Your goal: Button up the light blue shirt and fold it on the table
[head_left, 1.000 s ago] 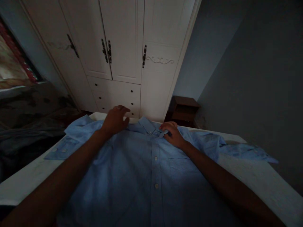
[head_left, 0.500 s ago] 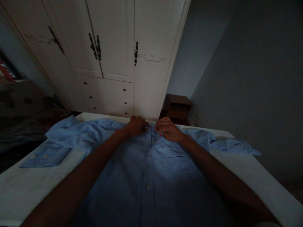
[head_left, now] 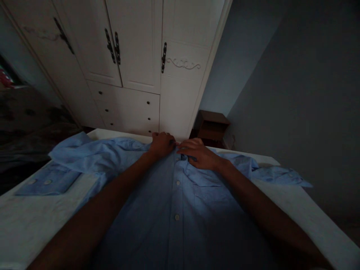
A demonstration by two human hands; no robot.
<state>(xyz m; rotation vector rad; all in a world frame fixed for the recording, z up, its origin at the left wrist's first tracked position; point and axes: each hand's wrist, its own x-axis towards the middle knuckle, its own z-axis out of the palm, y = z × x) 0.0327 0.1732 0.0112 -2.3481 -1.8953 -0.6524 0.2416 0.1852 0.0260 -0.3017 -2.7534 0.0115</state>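
A light blue button-up shirt (head_left: 152,210) lies front side up on a white table (head_left: 292,202), its sleeves spread to both sides. At the collar end, my left hand (head_left: 163,144) is closed on the shirt fabric beside the button placket. Close against it, my right hand (head_left: 198,153) bends its fingers over the cloth at the same spot, thumb low on the fabric. A small fold stands up under the right fingers. The collar itself is mostly hidden by both hands. Several buttons run down the middle.
A white wardrobe (head_left: 135,48) with dark handles and drawers stands beyond the table's far edge. A small brown cabinet (head_left: 213,118) sits on the floor by the grey wall (head_left: 309,93). A cuff with two buttons (head_left: 47,182) lies at the left.
Both hands have come closer together at the collar end. My right fingers have stretched further left across the placket, and the raised fabric there has shifted. The view has tilted slightly.
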